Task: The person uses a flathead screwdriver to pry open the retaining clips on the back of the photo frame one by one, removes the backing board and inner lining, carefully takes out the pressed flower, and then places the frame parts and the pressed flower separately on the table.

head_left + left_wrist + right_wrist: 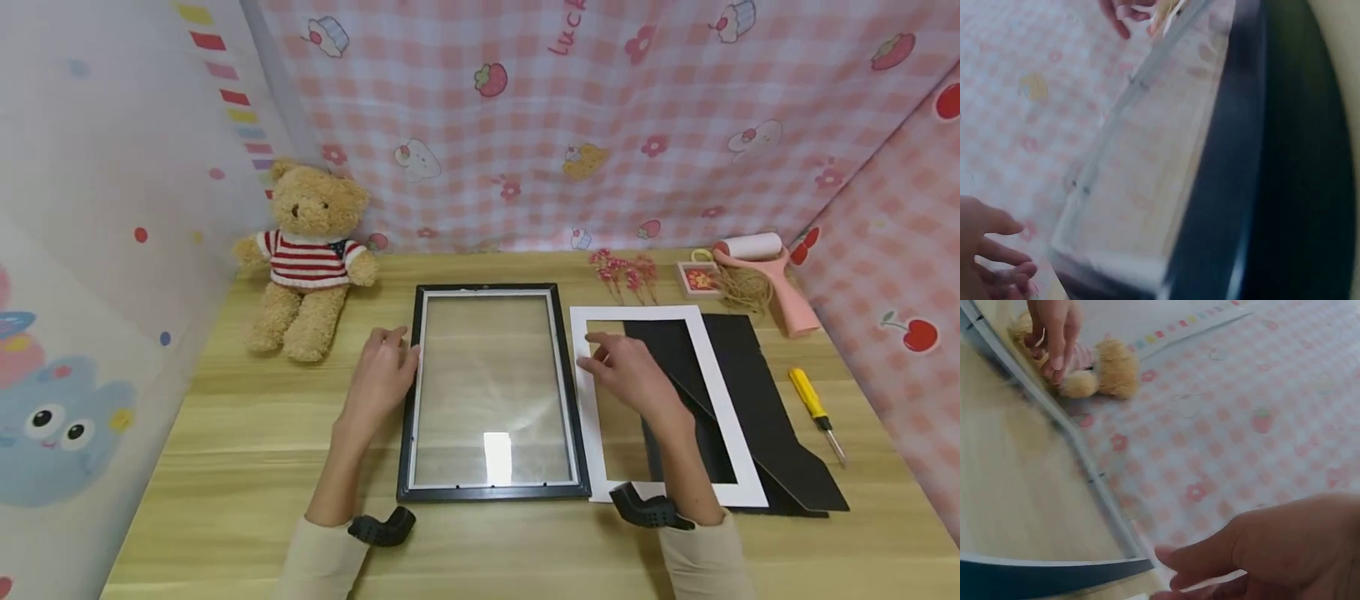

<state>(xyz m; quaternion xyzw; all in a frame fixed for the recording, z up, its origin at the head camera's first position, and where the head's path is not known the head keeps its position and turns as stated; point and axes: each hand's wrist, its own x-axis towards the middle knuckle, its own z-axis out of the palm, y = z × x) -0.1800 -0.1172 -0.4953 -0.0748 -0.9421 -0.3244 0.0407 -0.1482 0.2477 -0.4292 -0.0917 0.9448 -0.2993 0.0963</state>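
Observation:
A black picture frame (495, 493) lies flat on the wooden table with a clear pane (487, 375) inside its silvery inner edge, and light reflects off the pane. My left hand (378, 371) is beside the frame's left side, its fingers loosely bent and holding nothing; whether the thumb touches the frame I cannot tell. Over the left strip of a white mat board (585, 400) hovers my right hand (633, 371), relaxed, nothing in its grasp. In the right wrist view the right hand (1291, 550) is close to a frame corner. The left wrist view shows the left hand (994, 250) near another corner.
Black backing boards (750, 392) lie under and right of the mat. Farther right is a yellow screwdriver (808, 396). Behind are dried pink flowers (626, 271), a small box (701, 280), twine (746, 287) and a pink lint roller (787, 300). A teddy bear (311, 258) sits back left.

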